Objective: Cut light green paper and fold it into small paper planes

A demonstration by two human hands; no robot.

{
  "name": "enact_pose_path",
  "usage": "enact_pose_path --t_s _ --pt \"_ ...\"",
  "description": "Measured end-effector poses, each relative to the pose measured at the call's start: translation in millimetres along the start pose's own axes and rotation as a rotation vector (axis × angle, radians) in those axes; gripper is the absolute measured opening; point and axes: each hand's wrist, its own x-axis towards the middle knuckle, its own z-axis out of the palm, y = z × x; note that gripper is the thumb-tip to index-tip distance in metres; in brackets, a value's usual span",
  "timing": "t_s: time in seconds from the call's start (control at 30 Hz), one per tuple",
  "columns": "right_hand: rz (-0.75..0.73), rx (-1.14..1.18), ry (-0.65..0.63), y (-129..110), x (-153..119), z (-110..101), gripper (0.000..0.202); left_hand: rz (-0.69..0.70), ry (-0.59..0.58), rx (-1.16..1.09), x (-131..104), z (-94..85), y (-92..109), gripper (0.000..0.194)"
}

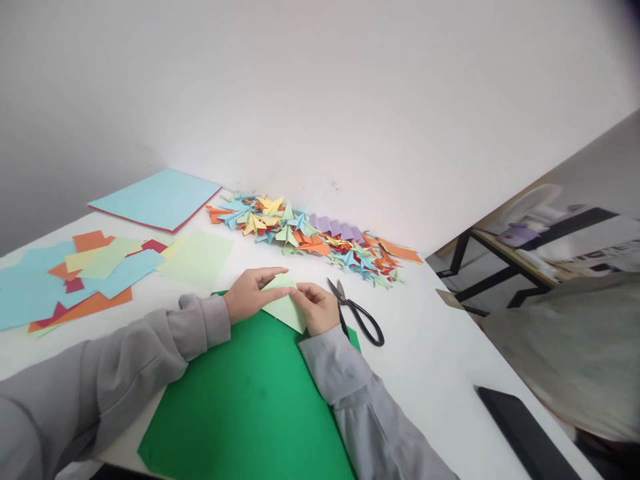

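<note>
Mat [245, 400], green, flat on the white table [425, 333]; its near end runs out of view at the bottom, its far end lies under the hands. Sleeves, grey, one pair, the left crossing the mat's left side, the right crossing its right edge. Slab [525, 433], dark, flat, at lower right near the table's right edge, partly out of view; white tabletop shows between it and the mat.

Left hand [253, 293]: narrow grip, thumb over the pale green paper [285, 307]. Right hand [317, 307]: narrow grip, thumb and fingers pinching the same paper at its upper right. Paper: one piece, folded, held between both hands above the mat's far end.

Scissors [363, 320], black handles, blades slightly apart, just beside the right hand, pointing away; the nearest obstacle on that side. Loose sheets [113, 267], blue, orange, yellow, green and red, overlapping, left of the left hand, reaching the frame's left side.

Folded pieces [280, 223], many colours, heaped in a long band beyond the hands, along the wall side; purple row [337, 228] among them. Orange sheets [403, 252], at the band's right end. Stack [160, 200], blue on top, red at its edge, far left. Wall [300, 100], pale, closing the far side. Black-framed furniture [500, 247], blurred, beyond the right edge.
</note>
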Motion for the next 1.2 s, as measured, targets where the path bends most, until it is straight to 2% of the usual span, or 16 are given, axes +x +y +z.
enact_pose_path --t_s 0.1,0.17,0.27,0.33,0.4,0.47,0.6,0.7,0.83,0.93,1.03,1.1,1.2 --pt "0.033 -0.006 -0.019 0.9 1.2 -1.7 0.028 0.047 0.003 0.144 -1.7 -0.2 -1.1 0.036" --pt "0.026 -0.026 -0.012 1.1 1.6 -2.4 0.028 0.149 -0.011 0.257 -4.1 0.2 -1.8 0.031" --pt "-0.032 -0.072 -0.022 0.6 2.7 -3.7 0.026 0.319 -0.103 0.361 -9.0 1.8 -0.5 0.029" --pt "-0.065 -0.086 -0.041 0.0 3.2 -4.5 0.024 0.361 -0.141 0.372 -11.4 2.5 1.9 0.03" --pt "-0.067 -0.073 -0.04 -0.7 2.9 -4.5 0.023 0.334 -0.129 0.326 -11.5 1.9 5.0 0.029" --pt "-0.049 -0.059 -0.029 -1.2 1.6 -3.2 0.023 0.246 -0.081 0.223 -9.1 0.5 7.6 0.029" --pt "-0.04 -0.019 0.021 -1.9 -1.5 1.0 0.026 -0.073 0.072 -0.152 -1.7 -1.0 7.2 0.038" --pt "-0.054 -0.006 0.032 -2.9 -2.0 1.9 0.026 -0.234 0.056 -0.336 1.1 0.0 4.3 0.042" --pt "-0.061 -0.035 0.023 -4.4 -1.6 0.8 0.025 -0.254 -0.065 -0.304 -0.3 0.2 2.0 0.037" --pt "-0.07 -0.021 0.046 -4.9 -2.7 1.3 0.024 -0.289 -0.087 -0.359 -1.0 -0.7 0.3 0.046" --pt "-0.079 -0.014 0.037 -5.3 -4.0 2.2 0.022 -0.299 -0.109 -0.37 -0.5 -1.5 -0.3 0.044" --pt "-0.088 -0.036 0.036 -5.4 -4.1 1.9 0.022 -0.269 -0.118 -0.297 -0.4 -1.4 0.7 0.041" --pt "-0.095 -0.069 0.03 -5.3 -2.6 0.1 0.021 -0.143 -0.088 -0.124 -0.9 -0.3 1.8 0.035"
